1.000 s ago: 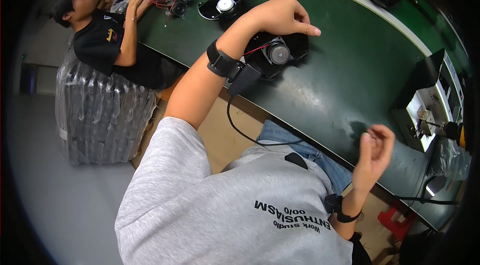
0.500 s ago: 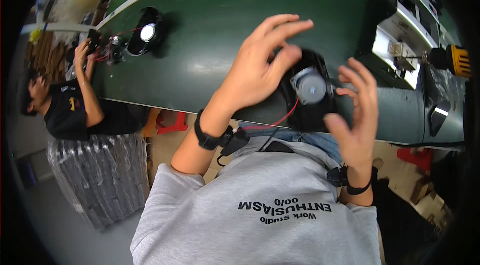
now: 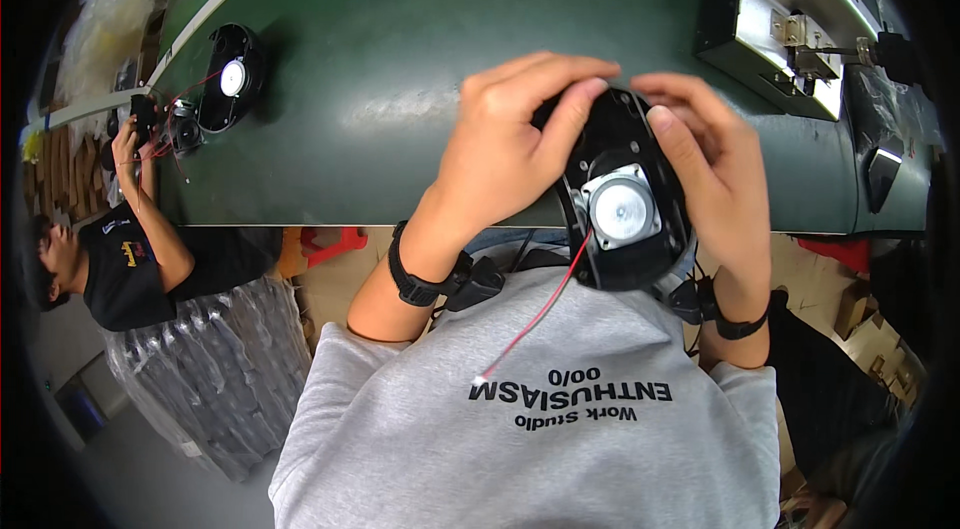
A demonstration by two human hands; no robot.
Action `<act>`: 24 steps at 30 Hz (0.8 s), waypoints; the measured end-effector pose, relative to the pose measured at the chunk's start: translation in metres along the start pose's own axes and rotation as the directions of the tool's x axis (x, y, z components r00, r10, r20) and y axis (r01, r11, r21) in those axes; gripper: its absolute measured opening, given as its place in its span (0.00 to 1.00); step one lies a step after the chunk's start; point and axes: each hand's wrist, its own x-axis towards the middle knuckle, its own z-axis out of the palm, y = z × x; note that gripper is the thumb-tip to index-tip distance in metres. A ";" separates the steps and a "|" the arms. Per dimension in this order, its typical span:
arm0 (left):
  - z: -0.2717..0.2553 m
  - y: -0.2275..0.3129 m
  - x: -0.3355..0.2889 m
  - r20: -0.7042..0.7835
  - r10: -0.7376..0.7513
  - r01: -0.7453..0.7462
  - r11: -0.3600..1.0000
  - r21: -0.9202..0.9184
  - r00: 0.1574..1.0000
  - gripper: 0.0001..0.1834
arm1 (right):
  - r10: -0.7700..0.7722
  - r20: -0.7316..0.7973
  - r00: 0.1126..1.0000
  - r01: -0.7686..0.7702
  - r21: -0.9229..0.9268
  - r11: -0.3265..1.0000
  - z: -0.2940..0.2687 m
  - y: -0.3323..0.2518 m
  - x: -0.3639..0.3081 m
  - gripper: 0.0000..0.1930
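**Oval speaker held in both hands over the bench edge**

Much of the oval black speaker [image 3: 622, 194] is covered by the fingers around it: its upper left rim is hidden under the left hand [image 3: 505, 154], and its right edge under the right hand [image 3: 712, 174]. What lies beneath the speaker cannot be made out. The unit is gripped from both sides, the fingers of each hand curled closely round the frame, and is held above the near edge of the green table [image 3: 400, 59], in front of the grey sweatshirt [image 3: 540, 429].

The frame is seen to be matt black and oval, with a square, silver-grey metal magnet plate [image 3: 620, 212] at its centre. A thin red wire [image 3: 535, 314] is trailed from it down to a small white plug against the sweatshirt.

A second oval speaker [image 3: 230, 79] is lain flat on the smooth green surface at far left, near a co-worker's hand [image 3: 128, 141], whose work is too small to make out. A metal-fronted machine [image 3: 790, 24] is cut off at the upper right. Wrapped stacks in clear film [image 3: 210, 369] are stood on the floor.
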 end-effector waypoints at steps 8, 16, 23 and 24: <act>-0.002 0.021 -0.018 -0.216 -0.028 0.081 0.967 0.241 0.976 0.27 | -0.333 -0.071 0.940 0.222 -0.612 0.759 -0.009 -0.042 -0.025 0.07; 0.008 0.046 -0.029 -0.070 -0.040 0.043 0.998 0.035 0.997 0.25 | -0.241 -0.017 0.970 0.128 -0.810 0.572 -0.003 -0.043 -0.044 0.21; 0.008 0.010 -0.024 0.171 0.199 -0.180 0.976 -0.121 0.965 0.47 | -0.130 -0.038 0.991 0.072 -0.664 0.744 -0.004 -0.037 -0.034 0.17; 0.011 0.009 -0.025 0.157 0.200 -0.180 0.975 -0.131 0.967 0.46 | -0.152 -0.061 0.986 0.076 -0.651 0.755 -0.003 -0.037 -0.034 0.17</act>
